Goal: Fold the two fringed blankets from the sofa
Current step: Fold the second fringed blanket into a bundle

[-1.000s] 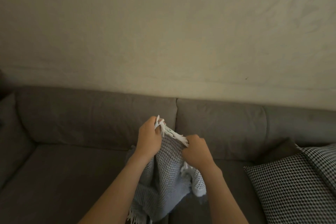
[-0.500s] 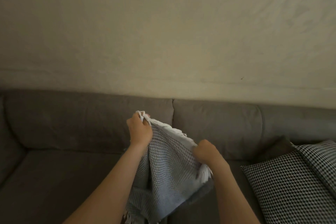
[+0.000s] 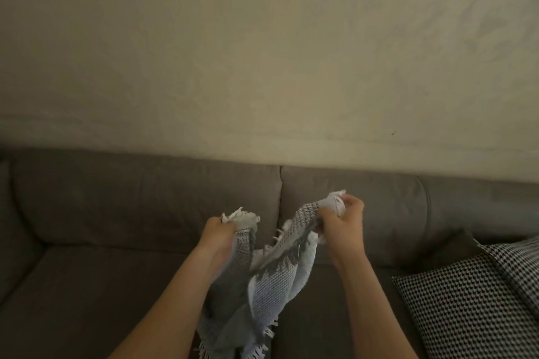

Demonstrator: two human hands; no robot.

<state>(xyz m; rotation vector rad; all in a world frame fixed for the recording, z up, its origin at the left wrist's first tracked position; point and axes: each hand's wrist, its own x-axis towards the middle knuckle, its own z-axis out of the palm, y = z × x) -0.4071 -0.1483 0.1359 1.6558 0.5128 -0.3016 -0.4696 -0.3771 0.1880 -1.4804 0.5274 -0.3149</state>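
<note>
A grey-and-white woven blanket (image 3: 268,294) with white fringe hangs in front of me above the grey sofa (image 3: 116,213). My left hand (image 3: 217,237) grips one fringed corner of it. My right hand (image 3: 342,220) grips another fringed corner, a little higher and about a hand's width to the right. Between the two hands the cloth sags in folds, and its lower fringed end drops out of view at the bottom. Only one blanket is in view.
The sofa's back cushions run across the middle, with a seam (image 3: 280,198) behind the blanket. A black-and-white houndstooth cushion (image 3: 472,300) lies on the seat at the right. A plain beige wall (image 3: 262,52) fills the upper half.
My hands have moved apart along the blanket's fringed edge. The right hand rose and shifted right with its corner; the cloth between them now sags open.
</note>
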